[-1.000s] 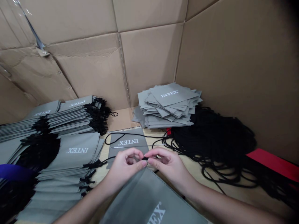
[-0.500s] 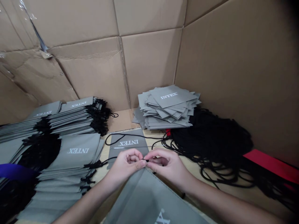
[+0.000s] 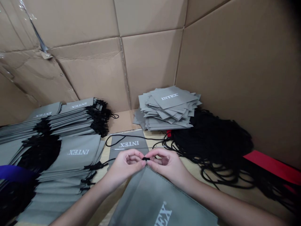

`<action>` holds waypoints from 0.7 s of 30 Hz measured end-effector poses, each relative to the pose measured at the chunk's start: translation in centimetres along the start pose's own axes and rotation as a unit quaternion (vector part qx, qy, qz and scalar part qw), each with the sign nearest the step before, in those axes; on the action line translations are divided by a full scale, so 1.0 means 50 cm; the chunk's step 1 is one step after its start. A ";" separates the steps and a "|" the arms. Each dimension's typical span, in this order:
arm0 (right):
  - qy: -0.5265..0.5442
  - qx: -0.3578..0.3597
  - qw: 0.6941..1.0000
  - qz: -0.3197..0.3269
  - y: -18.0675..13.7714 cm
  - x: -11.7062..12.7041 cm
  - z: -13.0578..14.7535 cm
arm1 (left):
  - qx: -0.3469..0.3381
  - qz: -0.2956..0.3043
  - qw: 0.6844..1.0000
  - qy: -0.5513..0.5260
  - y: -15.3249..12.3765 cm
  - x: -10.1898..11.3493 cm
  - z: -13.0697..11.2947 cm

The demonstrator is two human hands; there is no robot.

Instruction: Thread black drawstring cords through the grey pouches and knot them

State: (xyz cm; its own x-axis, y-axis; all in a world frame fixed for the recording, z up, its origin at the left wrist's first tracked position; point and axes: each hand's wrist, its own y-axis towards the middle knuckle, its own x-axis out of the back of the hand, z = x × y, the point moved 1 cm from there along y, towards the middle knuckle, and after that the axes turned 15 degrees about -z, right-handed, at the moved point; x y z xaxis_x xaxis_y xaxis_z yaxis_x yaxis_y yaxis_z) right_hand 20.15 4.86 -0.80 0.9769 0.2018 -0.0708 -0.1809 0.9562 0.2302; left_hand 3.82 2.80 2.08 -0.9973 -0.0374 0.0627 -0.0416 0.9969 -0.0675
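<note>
Thumb and forefinger of my left hand point(image 3: 129, 161) pinch one side of a short black cord point(image 3: 146, 158). From the other side my right hand point(image 3: 166, 163) pinches the same cord, fingertips close to the left ones. The cord looks bunched or knotted between them, at the top corner of a grey fabric pouch point(image 3: 148, 191) with white lettering. That pouch hangs below my hands toward the bottom edge. Just beyond my hands, a long metal needle point(image 3: 119, 149) lies across another grey pouch point(image 3: 115, 139) on the table.
Stacks of corded grey pouches point(image 3: 77, 152) fill the left side, beside a blue strip point(image 3: 16, 174). At the back stands a pile of grey pouches point(image 3: 169, 108). Loose black cords point(image 3: 216, 138) and a red strip point(image 3: 270, 164) lie right. Cardboard walls point(image 3: 150, 59) enclose the table.
More of the black cord shows between my fingertips, drawn into a thicker bunch. The hanging pouch has shifted slightly, showing more of its lettering.
</note>
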 end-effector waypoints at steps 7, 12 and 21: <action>-0.064 0.127 0.989 -0.027 -0.009 0.000 0.017 | -0.054 -0.048 0.996 0.043 -0.010 -0.006 0.002; -0.071 0.105 0.991 -0.037 -0.013 -0.002 0.024 | -0.098 -0.052 0.988 0.106 -0.019 -0.011 0.007; 0.004 -0.110 0.994 -0.012 0.012 -0.003 0.010 | -0.213 -0.061 0.944 0.246 -0.027 -0.010 0.010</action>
State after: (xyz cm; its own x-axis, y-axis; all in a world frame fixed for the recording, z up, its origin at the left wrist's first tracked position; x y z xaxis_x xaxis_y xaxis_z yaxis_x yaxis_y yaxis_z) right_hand 19.95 5.30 -0.17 0.9802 0.1801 -0.0818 -0.1799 0.9836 0.0098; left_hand 4.35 1.44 1.62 -0.8337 -0.2209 0.5061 -0.0213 0.9287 0.3703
